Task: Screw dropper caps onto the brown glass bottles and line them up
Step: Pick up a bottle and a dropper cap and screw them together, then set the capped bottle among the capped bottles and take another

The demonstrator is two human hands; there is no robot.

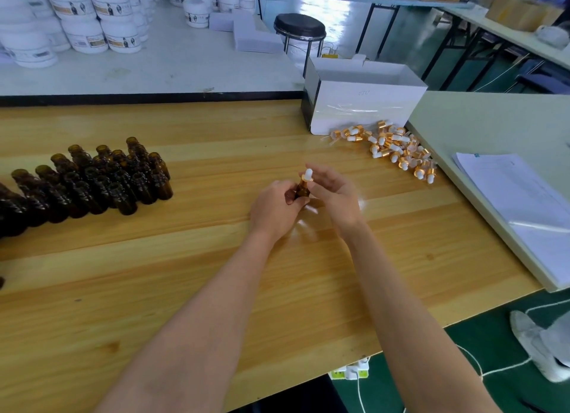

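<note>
Brown bottle (301, 190) — dropper cap (307, 175) atop

Table (92, 289) is glossy, smooth wood-grain; bottles (92, 178) on its left are dark brown glass; caps (398, 149) at its right edge have shiny gold collars, matt white bulbs; box (364, 110) there is glossy white card.
</note>
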